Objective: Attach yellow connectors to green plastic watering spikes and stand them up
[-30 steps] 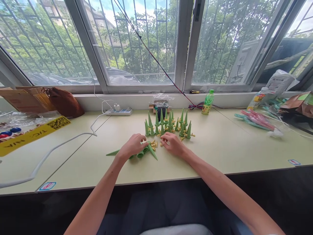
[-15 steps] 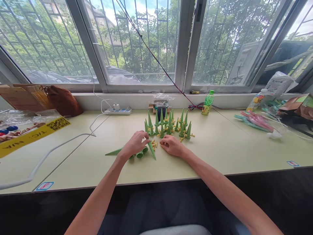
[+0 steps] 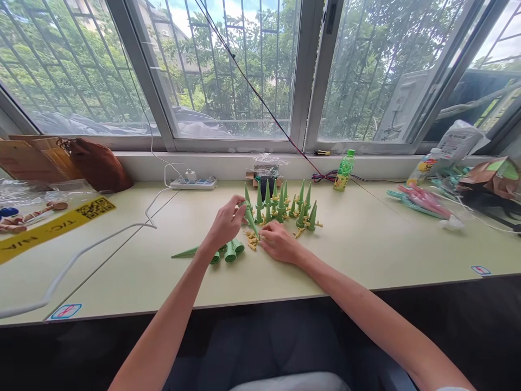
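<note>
Fingers (image 3: 240, 200) of the left hand (image 3: 227, 224) are clamped on one green cone (image 3: 251, 221) near its wide end, at the middle of the frame in the head view. Its tip slants down and rightward to just beside the right hand (image 3: 280, 243), whose fingers are curled in together; from where I stand, I can't tell whether they pinch anything.

Counting what's about: besides the held cone, a few lying cones (image 3: 230, 252) sit below the left hand, three open ends showing and one point sticking out leftward. Behind the hands is a cluster of upright cones (image 3: 281, 203), a dozen or so, overlapping too much for a sure tally. Between the hands there's one small heap of yellow pieces (image 3: 251, 240), too jumbled to number. I make it two bottles (image 3: 344, 170), right of centre and toward the upper right, and one power strip (image 3: 194, 183) left of centre.

Both forearms (image 3: 175, 309) come up from the lower corners and converge over the worktop (image 3: 366, 244). The left hand is raised, thumb side turned right; the right is set lower, back upward, fingers pointing left.
</note>
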Demonstrator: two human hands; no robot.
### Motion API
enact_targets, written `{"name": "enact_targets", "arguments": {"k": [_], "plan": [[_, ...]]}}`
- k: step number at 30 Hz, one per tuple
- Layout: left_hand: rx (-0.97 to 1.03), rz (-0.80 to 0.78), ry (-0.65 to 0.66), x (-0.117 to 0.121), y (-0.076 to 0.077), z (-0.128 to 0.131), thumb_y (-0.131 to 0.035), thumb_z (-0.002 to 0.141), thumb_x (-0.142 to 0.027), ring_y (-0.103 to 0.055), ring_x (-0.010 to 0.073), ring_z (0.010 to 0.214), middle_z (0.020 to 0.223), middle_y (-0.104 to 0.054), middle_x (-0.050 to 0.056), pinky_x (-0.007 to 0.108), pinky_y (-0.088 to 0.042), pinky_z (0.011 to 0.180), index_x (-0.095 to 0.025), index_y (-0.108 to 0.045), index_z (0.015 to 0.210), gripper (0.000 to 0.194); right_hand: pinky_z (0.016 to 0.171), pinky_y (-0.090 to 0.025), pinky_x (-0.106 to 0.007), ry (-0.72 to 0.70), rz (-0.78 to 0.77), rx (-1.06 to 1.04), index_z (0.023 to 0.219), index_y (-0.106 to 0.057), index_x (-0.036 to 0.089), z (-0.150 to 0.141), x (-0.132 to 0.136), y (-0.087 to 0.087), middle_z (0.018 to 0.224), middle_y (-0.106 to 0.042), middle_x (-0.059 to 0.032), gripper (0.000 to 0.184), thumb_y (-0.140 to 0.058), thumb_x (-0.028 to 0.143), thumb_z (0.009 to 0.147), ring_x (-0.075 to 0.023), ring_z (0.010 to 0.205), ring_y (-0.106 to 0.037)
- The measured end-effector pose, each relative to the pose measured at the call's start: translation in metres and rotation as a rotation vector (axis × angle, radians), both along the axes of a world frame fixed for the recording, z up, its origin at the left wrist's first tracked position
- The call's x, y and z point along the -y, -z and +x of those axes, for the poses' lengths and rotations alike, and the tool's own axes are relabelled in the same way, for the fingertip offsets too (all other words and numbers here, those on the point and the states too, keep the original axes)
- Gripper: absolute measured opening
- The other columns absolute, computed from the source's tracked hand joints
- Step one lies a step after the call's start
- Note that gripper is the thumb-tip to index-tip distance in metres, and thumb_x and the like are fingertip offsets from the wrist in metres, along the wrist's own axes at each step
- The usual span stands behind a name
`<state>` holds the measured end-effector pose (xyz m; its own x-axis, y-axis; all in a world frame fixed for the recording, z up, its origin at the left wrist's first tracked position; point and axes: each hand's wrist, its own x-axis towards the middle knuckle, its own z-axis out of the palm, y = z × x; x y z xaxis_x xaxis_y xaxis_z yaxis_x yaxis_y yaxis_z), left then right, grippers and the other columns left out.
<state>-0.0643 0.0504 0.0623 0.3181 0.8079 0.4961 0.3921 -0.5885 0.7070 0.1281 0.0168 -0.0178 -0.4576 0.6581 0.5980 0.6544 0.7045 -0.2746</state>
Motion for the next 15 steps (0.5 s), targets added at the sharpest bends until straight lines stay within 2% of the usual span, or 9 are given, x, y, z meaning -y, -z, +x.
{"name": "enact_targets", "arguments": {"k": [2, 8, 11, 15], "plan": [[0.115, -0.01, 0.003, -0.003, 0.002, 0.01, -0.045, 0.092, -0.045, -0.064, 0.0122, 0.064, 0.089, -0.059, 0.001, 0.025, -0.052, 0.058, -0.022, -0.05, 0.101, 0.026, 0.089, -0.043, -0.039, -0.013, 0.028, 0.01, 0.1, -0.065, 0.019, -0.004, 0.002, -0.001, 0.104, -0.059, -0.0091, 0.013, -0.061, 0.022, 0.088, -0.0215, 0.096, -0.052], [0.48, -0.011, -0.071, -0.002, 0.019, 0.037, -0.048, 0.093, -0.045, -0.051, 0.008, 0.047, 0.066, -0.053, -0.004, 0.019, -0.042, 0.047, -0.021, -0.05, 0.091, 0.024, 0.087, -0.041, -0.036, -0.064, 0.072, 0.072, 0.099, -0.066, 0.021, -0.011, 0.009, -0.002, 0.098, -0.057, -0.0073, 0.013, -0.056, 0.021, 0.091, -0.0198, 0.092, -0.048], [0.528, -0.025, -0.017, 0.004, 0.026, 0.041, -0.048, 0.093, -0.046, -0.051, 0.0088, 0.047, 0.058, -0.05, -0.005, 0.02, -0.042, 0.049, -0.021, -0.048, 0.087, 0.026, 0.085, -0.042, -0.035, -0.088, 0.066, 0.099, 0.096, -0.067, 0.02, -0.011, 0.009, -0.002, 0.095, -0.055, -0.0075, 0.013, -0.055, 0.025, 0.093, -0.0194, 0.089, -0.046], [0.492, -0.048, 0.057, 0.011, 0.03, 0.043, -0.047, 0.094, -0.045, -0.053, 0.0101, 0.05, 0.056, -0.051, -0.005, 0.021, -0.044, 0.051, -0.021, -0.047, 0.088, 0.025, 0.085, -0.043, -0.034, -0.118, 0.048, 0.091, 0.092, -0.067, 0.018, -0.01, 0.008, -0.002, 0.093, -0.055, -0.008, 0.013, -0.057, 0.026, 0.091, -0.02, 0.089, -0.046]]}}
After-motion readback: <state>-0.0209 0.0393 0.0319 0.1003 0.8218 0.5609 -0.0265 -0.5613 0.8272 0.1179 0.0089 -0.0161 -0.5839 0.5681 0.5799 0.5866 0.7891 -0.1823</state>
